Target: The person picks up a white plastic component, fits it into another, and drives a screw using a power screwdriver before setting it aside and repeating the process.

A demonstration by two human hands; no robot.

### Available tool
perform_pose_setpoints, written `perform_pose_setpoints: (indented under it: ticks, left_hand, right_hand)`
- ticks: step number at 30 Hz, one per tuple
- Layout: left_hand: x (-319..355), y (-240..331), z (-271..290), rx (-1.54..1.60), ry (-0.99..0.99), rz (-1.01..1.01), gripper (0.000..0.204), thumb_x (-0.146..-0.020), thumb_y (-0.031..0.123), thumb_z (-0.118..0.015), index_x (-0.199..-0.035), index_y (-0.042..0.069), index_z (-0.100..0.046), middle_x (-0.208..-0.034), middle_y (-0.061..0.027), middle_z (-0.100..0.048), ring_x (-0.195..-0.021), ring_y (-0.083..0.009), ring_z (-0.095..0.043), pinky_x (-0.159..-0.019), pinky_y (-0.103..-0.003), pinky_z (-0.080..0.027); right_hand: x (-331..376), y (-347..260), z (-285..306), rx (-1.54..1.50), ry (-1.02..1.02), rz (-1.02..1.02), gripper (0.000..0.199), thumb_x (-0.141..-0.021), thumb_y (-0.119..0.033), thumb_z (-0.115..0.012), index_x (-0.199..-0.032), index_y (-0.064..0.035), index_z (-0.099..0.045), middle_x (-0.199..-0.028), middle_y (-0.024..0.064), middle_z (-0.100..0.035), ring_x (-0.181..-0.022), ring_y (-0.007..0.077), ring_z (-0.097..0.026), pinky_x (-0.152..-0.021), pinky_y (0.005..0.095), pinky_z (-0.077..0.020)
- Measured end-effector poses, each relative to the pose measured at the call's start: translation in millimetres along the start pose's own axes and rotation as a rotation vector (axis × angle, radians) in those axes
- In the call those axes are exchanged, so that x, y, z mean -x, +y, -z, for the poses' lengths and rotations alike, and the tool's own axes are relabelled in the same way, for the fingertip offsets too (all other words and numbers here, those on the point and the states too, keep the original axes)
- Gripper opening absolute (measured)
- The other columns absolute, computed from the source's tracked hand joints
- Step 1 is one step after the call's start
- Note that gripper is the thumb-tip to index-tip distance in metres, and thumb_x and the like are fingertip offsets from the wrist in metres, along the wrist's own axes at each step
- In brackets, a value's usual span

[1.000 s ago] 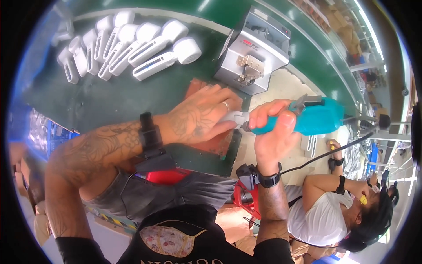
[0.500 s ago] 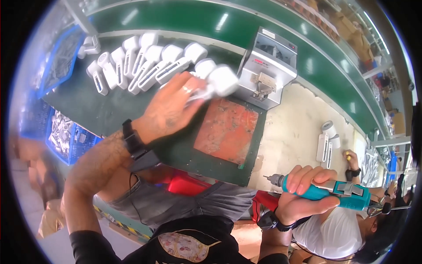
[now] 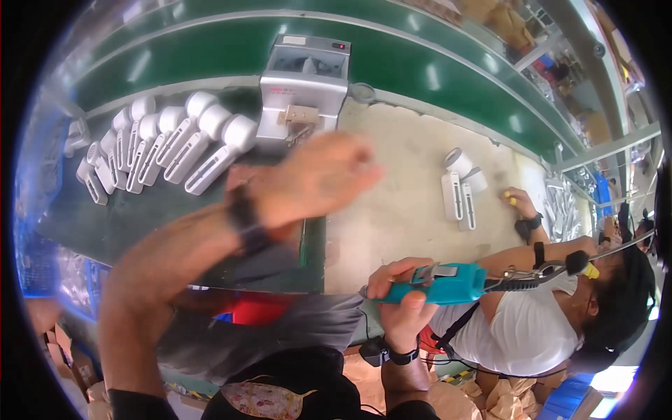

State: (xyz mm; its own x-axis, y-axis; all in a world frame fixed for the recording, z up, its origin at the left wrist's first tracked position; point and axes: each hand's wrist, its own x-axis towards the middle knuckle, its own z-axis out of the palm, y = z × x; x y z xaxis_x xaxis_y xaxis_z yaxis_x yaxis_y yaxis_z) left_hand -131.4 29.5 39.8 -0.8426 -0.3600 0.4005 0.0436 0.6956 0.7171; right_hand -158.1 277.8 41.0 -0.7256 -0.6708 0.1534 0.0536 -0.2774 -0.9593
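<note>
My left hand (image 3: 318, 178) is raised over the middle of the table, in front of the grey screw feeder (image 3: 304, 87). Motion smears its fingers, and no object shows in it. In my right hand (image 3: 402, 308) is a teal electric screwdriver (image 3: 441, 285), its body lying level and its tip to the left. Several white plastic housings with round heads and slotted handles stretch in a row at the left; the nearest white housing (image 3: 203, 173) lies slanted at the row's right end. Two more white housings (image 3: 453, 196) lie on the pale worktop to the right.
A reddish mat (image 3: 241, 176) is partly hidden behind my left hand and forearm. On the right sits a co-worker in a white top (image 3: 532, 329), whose hand (image 3: 519, 203) holds a small yellow thing. A cable (image 3: 539, 273) trails from the screwdriver.
The view has turned to the right. My left hand has let go of a white housing at the row's right end and moved off rightward. My right hand still grips the screwdriver.
</note>
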Motion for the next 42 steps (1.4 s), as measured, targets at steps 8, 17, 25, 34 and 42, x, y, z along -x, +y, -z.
perform_pose_setpoints:
  ticks: [8, 17, 25, 34, 42]
  left_hand:
    - [-108, 12, -170, -0.046, -0.170, 0.219, 0.069, -0.086, 0.067, -0.065, -0.109, 0.002, -0.068, -0.109, -0.0218, -0.069, -0.109, -0.0376, -0.065, -0.097, -0.043, -0.051]
    - [-60, 4, -103, -0.043, -0.095, 0.096, 0.037, -0.083, 0.038, -0.070, -0.101, 0.006, -0.069, -0.105, -0.0173, -0.070, -0.095, -0.0382, -0.068, -0.086, -0.046, -0.054]
    - [65, 27, 52, -0.148, -0.177, 0.167, 0.021, -0.087, 0.024, -0.071, -0.100, 0.007, -0.069, -0.097, -0.0145, -0.067, -0.096, -0.0378, -0.068, -0.085, -0.047, -0.053]
    - [108, -47, 58, -0.292, 0.042, -0.138, 0.033, -0.092, 0.029, -0.072, -0.110, 0.002, -0.068, -0.111, -0.0148, -0.062, -0.101, -0.0344, -0.061, -0.091, -0.044, -0.051]
    - [110, -47, 55, -0.292, 0.125, -0.304, 0.039, -0.085, 0.032, -0.078, -0.108, 0.003, -0.065, -0.110, -0.0108, -0.061, -0.099, -0.0286, -0.059, -0.089, -0.040, -0.050]
  right_hand:
    - [12, -2, 3, -0.081, -0.008, -0.046, 0.071, -0.087, -0.055, -0.080, -0.115, 0.0051, -0.056, -0.082, 0.0121, -0.065, -0.073, 0.0209, -0.065, -0.067, 0.0326, -0.0542]
    - [-8, 3, 6, 0.075, 0.062, 0.053, 0.074, -0.087, -0.063, -0.075, -0.113, 0.0035, -0.057, -0.076, 0.0093, -0.059, -0.069, 0.0202, -0.060, -0.062, 0.0333, -0.0497]
    - [-49, 11, -15, 0.246, 0.046, 0.057, 0.073, -0.091, -0.066, -0.068, -0.114, 0.0020, -0.057, -0.074, 0.0057, -0.056, -0.064, 0.0184, -0.057, -0.056, 0.0325, -0.0470]
    - [-135, 4, -122, -0.019, -0.128, 0.284, 0.059, -0.105, -0.057, -0.052, -0.110, 0.0021, -0.057, -0.070, 0.0055, -0.053, -0.065, 0.0183, -0.054, -0.062, 0.0328, -0.0459]
    - [-188, 34, -172, 0.178, -0.167, 0.367, 0.038, -0.109, -0.036, -0.052, -0.103, 0.0014, -0.057, -0.072, 0.0069, -0.058, -0.066, 0.0175, -0.060, -0.059, 0.0296, -0.0469]
